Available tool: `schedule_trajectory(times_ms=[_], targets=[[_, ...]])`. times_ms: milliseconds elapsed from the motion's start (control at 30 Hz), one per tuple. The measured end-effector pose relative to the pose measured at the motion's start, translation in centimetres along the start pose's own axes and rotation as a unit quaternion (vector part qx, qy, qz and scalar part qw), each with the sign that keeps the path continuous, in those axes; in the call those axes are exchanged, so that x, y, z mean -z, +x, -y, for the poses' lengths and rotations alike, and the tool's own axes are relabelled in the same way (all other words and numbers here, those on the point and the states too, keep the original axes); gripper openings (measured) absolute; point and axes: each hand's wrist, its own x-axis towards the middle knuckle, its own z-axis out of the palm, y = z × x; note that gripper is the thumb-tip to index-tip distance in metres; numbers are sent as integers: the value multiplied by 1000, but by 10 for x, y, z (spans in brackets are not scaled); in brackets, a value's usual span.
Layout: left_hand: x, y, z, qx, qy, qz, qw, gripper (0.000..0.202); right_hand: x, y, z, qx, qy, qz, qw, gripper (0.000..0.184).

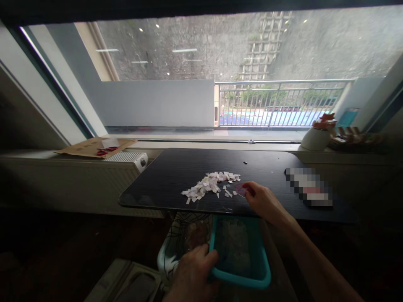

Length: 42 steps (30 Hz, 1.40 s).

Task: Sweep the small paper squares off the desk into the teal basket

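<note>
Dark, faintly grained worktop point(176, 176) with rounded corners, pushed up against a pale sill under a wide window. Beyond the glass: a grey panel, a metal railing point(277, 105), a rough stone wall, plus ceiling lights mirrored in the pane. On the sill to the right, a white pot point(315, 139). Off to the left, a flat sheet of cardboard point(91, 147) beside a white ribbed heater point(127, 157).

Near the middle of the worktop, a loose heap of paper scraps point(209, 186), trailing towards the front edge. Just right of it, a small red loop point(241, 190) at the fingertips of the right hand point(262, 201). Touching it for certain, but pinched or merely resting on it: cannot tell.

Below the front edge, a teal tray point(252, 279) with pale bits inside. Left hand point(193, 270) closed over its near left rim, fingers curled round the edge.

Hard to read: a flat thing point(308, 186) on the right of the worktop, blotted out by pixel blocks. Something red on the cardboard, too small to name. Left of the tray, a white wire basket point(170, 251), half covered and deep in shadow. Floor and lower room nearly black; both forearms cut off by the bottom edge.
</note>
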Motion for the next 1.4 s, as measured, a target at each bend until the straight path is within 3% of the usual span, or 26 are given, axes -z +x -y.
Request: schedule_trajectory(times_ms=[333, 533, 667, 933, 1167, 1400], targets=[[0, 1, -2, -3, 9, -8, 1000, 16, 5, -9, 10, -6, -11, 5, 1000, 28], [1, 1, -2, 7, 11, -2, 1000, 17, -10, -4, 22, 37, 7, 28, 999, 26], [1, 1, -2, 7, 12, -2, 1000, 17, -14, 4, 19, 27, -1, 16, 1000, 28], [-3, 1, 0, -8, 1, -11, 1000, 18, 5, 7, 8, -1, -41, 24, 999, 27], [-2, 2, 0, 8, 17, 20, 1000, 18, -7, 28, 28, 30, -49, 42, 997, 25], [1, 4, -3, 8, 33, 36, 999, 16, 18, 5, 13, 0, -78, 47, 996, 26]])
